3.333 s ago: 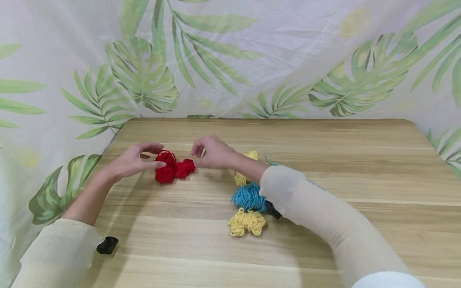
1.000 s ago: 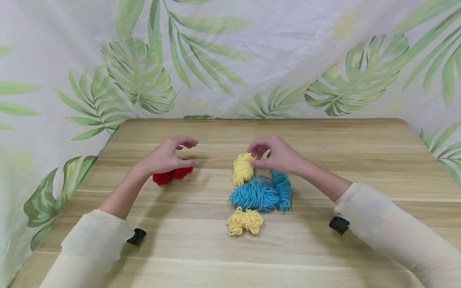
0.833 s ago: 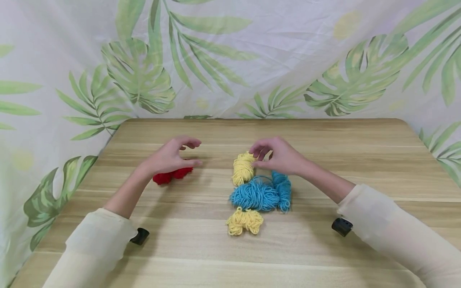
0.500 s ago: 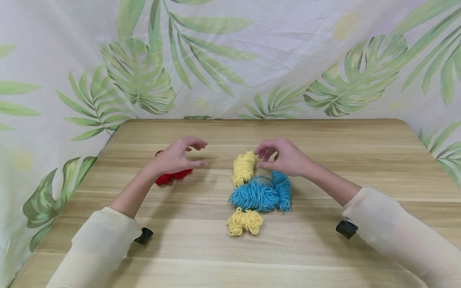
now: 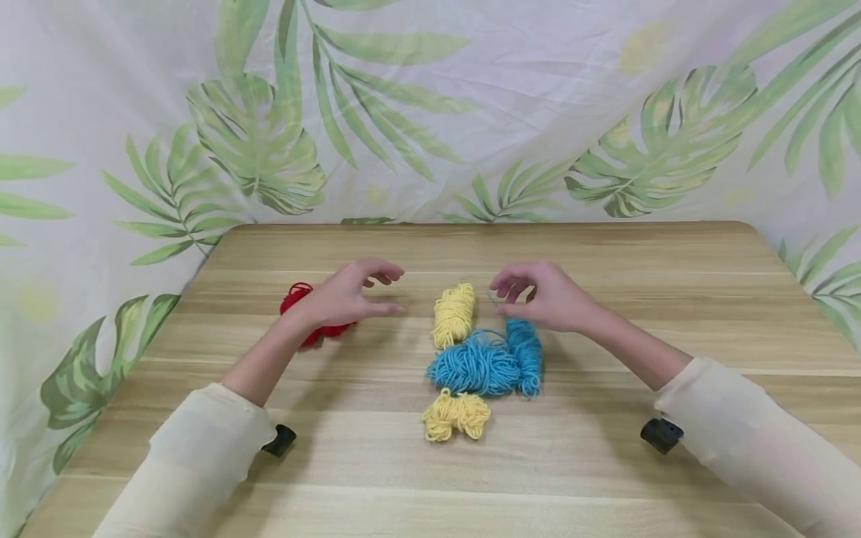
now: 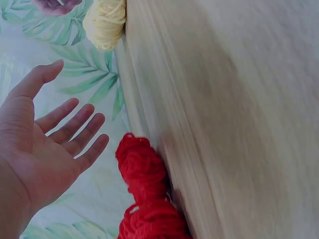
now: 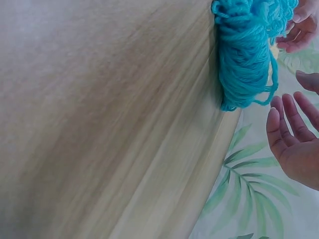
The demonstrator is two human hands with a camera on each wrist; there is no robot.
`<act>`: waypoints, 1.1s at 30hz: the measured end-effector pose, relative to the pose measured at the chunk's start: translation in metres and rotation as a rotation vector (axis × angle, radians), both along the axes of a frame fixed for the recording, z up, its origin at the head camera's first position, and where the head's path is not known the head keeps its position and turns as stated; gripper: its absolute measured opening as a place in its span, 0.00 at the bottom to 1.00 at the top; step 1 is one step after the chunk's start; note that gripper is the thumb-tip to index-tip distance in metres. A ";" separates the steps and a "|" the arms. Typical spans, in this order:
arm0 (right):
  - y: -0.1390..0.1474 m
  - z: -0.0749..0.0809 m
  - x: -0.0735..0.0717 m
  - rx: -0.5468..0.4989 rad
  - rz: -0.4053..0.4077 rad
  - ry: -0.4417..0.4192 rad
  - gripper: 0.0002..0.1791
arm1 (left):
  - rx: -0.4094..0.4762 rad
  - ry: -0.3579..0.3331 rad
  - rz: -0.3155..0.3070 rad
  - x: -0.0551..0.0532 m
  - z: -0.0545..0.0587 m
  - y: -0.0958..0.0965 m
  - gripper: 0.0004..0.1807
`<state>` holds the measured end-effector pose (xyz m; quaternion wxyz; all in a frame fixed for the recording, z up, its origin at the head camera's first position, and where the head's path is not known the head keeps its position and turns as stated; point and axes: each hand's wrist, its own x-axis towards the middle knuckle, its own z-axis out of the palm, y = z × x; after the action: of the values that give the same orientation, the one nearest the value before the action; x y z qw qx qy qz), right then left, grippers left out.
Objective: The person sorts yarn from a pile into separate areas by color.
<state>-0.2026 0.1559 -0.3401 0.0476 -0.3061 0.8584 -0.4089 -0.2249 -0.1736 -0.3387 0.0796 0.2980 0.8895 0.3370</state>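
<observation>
unclenched left grip [image 5: 346, 293] with fuzzy red yarn [image 5: 292, 300] at eight o'clock, unclenched right grip [image 5: 551, 296] with coiled blue skein [image 5: 526, 359] at seven

The yarn [image 6: 144, 172] on the left is bright red; right of it, the far bundle [image 5: 454, 315] and near bundle [image 5: 457, 415] are pale yellow, the middle bundle [image 5: 474, 365] and rightmost bundle [image 5: 525, 357] blue. The table [image 5: 377, 471] has light brown, streaked wood grain. The far cloth [image 5: 525, 97] is whitish with green leaves [image 5: 262, 142], and the sleeves [image 5: 202, 448] are cream.
</observation>
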 end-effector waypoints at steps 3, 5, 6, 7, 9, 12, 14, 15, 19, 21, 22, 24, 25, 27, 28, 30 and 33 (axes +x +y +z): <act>0.003 -0.001 0.001 -0.002 0.001 -0.007 0.13 | 0.008 -0.010 -0.020 -0.001 -0.003 0.007 0.30; 0.003 -0.001 0.002 -0.002 -0.001 -0.017 0.13 | 0.014 -0.019 -0.035 -0.001 -0.006 0.012 0.30; 0.003 -0.001 0.003 -0.003 -0.001 -0.021 0.13 | 0.018 -0.023 -0.043 -0.001 -0.007 0.014 0.30; 0.004 -0.001 0.003 -0.002 -0.002 -0.025 0.13 | 0.022 -0.027 -0.049 -0.001 -0.007 0.016 0.30; 0.003 0.000 0.005 -0.006 -0.002 -0.029 0.13 | 0.025 -0.033 -0.053 0.000 -0.007 0.021 0.30; 0.002 0.000 0.007 -0.012 -0.004 -0.033 0.13 | 0.023 -0.038 -0.060 0.001 -0.008 0.029 0.31; 0.002 0.000 0.009 -0.014 -0.003 -0.038 0.14 | 0.017 -0.042 -0.066 0.000 -0.009 0.034 0.31; 0.002 0.000 0.010 -0.014 -0.002 -0.041 0.14 | 0.013 -0.042 -0.073 -0.001 -0.009 0.037 0.31; 0.002 -0.002 0.012 -0.014 0.008 -0.047 0.15 | -0.002 -0.037 -0.099 -0.004 -0.013 0.045 0.32; 0.003 -0.002 0.014 -0.012 0.012 -0.049 0.15 | -0.008 -0.029 -0.113 -0.005 -0.014 0.048 0.32; 0.003 -0.002 0.014 -0.013 0.013 -0.051 0.15 | -0.012 -0.025 -0.118 -0.005 -0.014 0.050 0.33; 0.003 -0.002 0.016 -0.014 0.016 -0.058 0.15 | -0.020 -0.020 -0.129 -0.006 -0.015 0.052 0.33; 0.004 -0.002 0.017 -0.014 0.017 -0.063 0.15 | -0.024 -0.016 -0.133 -0.006 -0.016 0.053 0.33; 0.004 -0.001 0.019 -0.012 0.020 -0.068 0.15 | -0.032 -0.014 -0.140 -0.007 -0.017 0.054 0.34; 0.005 -0.001 0.019 -0.012 0.024 -0.068 0.15 | -0.036 -0.014 -0.141 -0.007 -0.018 0.055 0.34; 0.005 -0.001 0.021 -0.011 0.028 -0.066 0.16 | -0.040 -0.016 -0.145 -0.008 -0.020 0.056 0.35; 0.006 0.000 0.023 -0.009 0.037 -0.058 0.16 | -0.037 -0.021 -0.158 -0.008 -0.021 0.058 0.35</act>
<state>-0.1796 0.1621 -0.3400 0.0784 -0.3101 0.8491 -0.4204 -0.2331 -0.1158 -0.3598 0.1208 0.3621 0.8686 0.3161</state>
